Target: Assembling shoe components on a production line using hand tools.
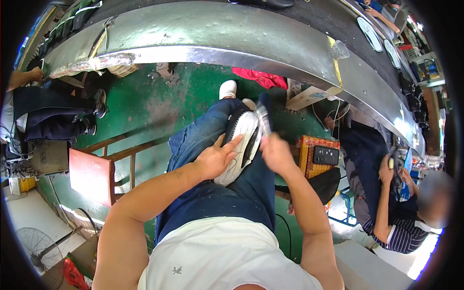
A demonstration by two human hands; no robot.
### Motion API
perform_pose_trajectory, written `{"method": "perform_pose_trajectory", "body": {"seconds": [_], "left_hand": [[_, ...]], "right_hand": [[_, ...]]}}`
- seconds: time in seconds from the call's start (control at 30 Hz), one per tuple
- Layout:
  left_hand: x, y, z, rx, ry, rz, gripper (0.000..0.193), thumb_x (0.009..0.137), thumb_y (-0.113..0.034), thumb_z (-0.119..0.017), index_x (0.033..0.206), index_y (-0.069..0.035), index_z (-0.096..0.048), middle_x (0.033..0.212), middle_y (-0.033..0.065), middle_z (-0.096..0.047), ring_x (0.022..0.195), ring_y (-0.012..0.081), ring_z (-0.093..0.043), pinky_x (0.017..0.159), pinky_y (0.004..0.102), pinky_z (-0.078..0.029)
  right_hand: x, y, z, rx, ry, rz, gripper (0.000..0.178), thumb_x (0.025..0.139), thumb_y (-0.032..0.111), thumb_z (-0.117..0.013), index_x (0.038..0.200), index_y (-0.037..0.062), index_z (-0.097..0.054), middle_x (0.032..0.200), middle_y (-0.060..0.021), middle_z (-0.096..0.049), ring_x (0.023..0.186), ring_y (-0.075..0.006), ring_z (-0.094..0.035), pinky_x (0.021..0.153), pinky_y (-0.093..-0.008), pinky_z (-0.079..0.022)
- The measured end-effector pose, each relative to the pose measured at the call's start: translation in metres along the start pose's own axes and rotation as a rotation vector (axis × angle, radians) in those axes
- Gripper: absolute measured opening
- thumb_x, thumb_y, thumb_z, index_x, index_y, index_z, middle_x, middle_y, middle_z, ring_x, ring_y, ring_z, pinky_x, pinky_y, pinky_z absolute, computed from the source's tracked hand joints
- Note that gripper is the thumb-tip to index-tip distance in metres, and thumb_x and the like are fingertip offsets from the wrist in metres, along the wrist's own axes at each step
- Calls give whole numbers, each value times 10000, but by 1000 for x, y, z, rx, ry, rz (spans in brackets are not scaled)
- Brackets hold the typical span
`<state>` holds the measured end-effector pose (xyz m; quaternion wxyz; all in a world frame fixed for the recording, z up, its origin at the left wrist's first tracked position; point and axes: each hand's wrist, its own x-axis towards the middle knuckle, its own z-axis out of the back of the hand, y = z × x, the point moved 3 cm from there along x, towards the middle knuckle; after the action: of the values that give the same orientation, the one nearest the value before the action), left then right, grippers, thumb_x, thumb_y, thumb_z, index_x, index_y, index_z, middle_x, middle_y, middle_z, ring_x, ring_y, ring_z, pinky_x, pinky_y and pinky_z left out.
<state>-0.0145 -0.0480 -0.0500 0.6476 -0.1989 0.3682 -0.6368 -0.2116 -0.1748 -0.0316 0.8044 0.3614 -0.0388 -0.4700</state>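
Observation:
A white and black shoe [238,145] lies lengthwise across my thighs, its toe end pointing away from me. My left hand [216,157] rests on its left side, fingers stretched out and pressing on the white surface. Just right of the shoe, my right hand [277,153] is closed around a silvery, flat-looking tool [262,120]. Motion smears the tool, so its exact kind does not show. Its far end is up by the shoe's toe.
A metal-edged workbench [193,34] runs across the front, with pale insoles [369,34] on its dark top. A phone [326,155] sits on a woven stool at right. A wooden chair [92,174] stands left. Co-workers sit at both sides; the right one [386,193] handles a dark item.

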Motion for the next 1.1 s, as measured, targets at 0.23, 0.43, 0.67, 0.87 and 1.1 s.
{"method": "perform_pose_trajectory", "body": {"seconds": [0.23,0.43,0.67,0.87,1.1], "left_hand": [[0,-1,3,-17,32,4,581,1059,-289,-475,1607,-236,-289,1391,480,-419,1187,557,-570,1040,514,-496],[-7,-18,6,10,256,185,611,1054,-272,-489,1609,-128,-279,1438,383,-473,1345,529,-465,1101,480,-446],[-36,5,-14,-460,-230,270,684,1011,-273,-569,1508,130,-327,1394,371,-534,1344,431,-526,1126,384,-406],[-36,5,-6,-524,-127,220,821,946,-265,-678,1566,71,-258,1429,369,-508,1350,425,-526,1123,384,-407],[-23,-22,29,-173,264,325,1084,810,-209,-782,1626,-75,-80,1229,358,-626,1088,486,-654,987,441,-516]], "right_hand": [[-4,7,3,228,-22,60,452,1093,361,-414,945,-26,-596,757,-116,-663,655,-206,-668,653,-345,-522],[-26,23,-4,-118,122,107,431,1076,371,-436,985,-22,-588,865,-284,-673,860,-512,-640,774,-559,-496],[-45,40,1,267,137,142,433,1071,378,-447,966,-17,-589,858,-287,-671,835,-499,-639,755,-563,-490],[-59,40,-7,217,319,51,448,1074,374,-435,995,-33,-607,853,-284,-677,845,-499,-647,772,-563,-497],[-82,-9,-24,423,188,-46,475,1103,386,-405,1064,-43,-606,847,-147,-684,757,-243,-696,730,-371,-544]]}}
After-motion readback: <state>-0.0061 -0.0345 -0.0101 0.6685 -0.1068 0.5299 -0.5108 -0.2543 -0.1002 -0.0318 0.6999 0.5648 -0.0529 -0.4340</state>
